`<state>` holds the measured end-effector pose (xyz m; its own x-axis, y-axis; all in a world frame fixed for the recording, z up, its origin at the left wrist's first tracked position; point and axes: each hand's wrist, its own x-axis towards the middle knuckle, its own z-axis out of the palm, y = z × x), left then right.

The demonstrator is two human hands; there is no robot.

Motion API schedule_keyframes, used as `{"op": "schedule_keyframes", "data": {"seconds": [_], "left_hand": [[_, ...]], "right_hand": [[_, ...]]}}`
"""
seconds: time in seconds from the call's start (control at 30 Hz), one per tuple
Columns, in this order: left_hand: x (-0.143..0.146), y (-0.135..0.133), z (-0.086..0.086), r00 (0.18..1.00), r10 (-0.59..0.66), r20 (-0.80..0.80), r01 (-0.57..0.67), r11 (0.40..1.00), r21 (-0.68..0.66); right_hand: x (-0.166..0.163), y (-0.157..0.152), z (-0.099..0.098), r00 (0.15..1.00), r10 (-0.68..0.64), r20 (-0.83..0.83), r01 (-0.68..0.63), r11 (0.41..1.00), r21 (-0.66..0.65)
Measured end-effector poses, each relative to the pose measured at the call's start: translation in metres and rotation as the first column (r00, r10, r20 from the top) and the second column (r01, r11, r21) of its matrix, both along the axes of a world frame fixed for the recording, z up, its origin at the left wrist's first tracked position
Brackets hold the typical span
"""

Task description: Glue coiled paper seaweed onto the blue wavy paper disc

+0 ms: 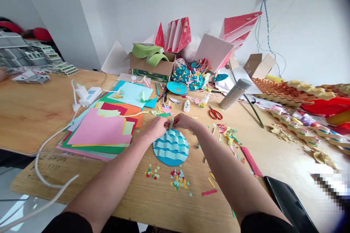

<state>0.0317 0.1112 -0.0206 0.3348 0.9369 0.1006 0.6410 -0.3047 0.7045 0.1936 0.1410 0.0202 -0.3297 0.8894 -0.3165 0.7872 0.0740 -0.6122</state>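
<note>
And there it was: the left hand (157,128) and right hand (183,121) pinched a narrow paper strip (171,124) between their fingertips, just off the twelve o'clock edge of the wavy blue paper disc (171,149) on the bench (153,204), red scissors (215,114) out at two o'clock.

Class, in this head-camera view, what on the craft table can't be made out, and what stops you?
Head view:
Small green paper strip: partly hidden by the fingers of the left hand and right hand.
Brown cardboard box: inside hidden by folded green paper.
Glossy black slab: cut off by the bottom edge.
Pixelated patch: blurs that corner.
</note>
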Motion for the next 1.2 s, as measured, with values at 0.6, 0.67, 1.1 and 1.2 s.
{"op": "schedule_keyframes", "data": {"seconds": [0.6, 0.67, 1.1, 1.2], "left_hand": [[-0.005, 0.000, 0.011, 0.968, 0.130, -0.214, -0.158, 0.980, -0.117], [-0.006, -0.002, 0.016, 0.964, 0.122, -0.237, -0.156, 0.979, -0.133], [-0.004, -0.007, 0.022, 0.955, 0.117, -0.273, -0.168, 0.970, -0.173], [-0.004, -0.008, 0.023, 0.954, 0.123, -0.273, -0.174, 0.969, -0.173]], "right_hand": [[-0.008, 0.000, 0.009, 0.993, 0.040, 0.111, -0.032, 0.997, -0.076], [-0.011, -0.001, 0.012, 0.993, 0.038, 0.108, -0.029, 0.996, -0.080], [-0.015, 0.005, 0.002, 0.987, 0.073, 0.146, -0.058, 0.993, -0.099], [-0.014, 0.006, 0.000, 0.981, 0.085, 0.176, -0.070, 0.994, -0.088]]}}
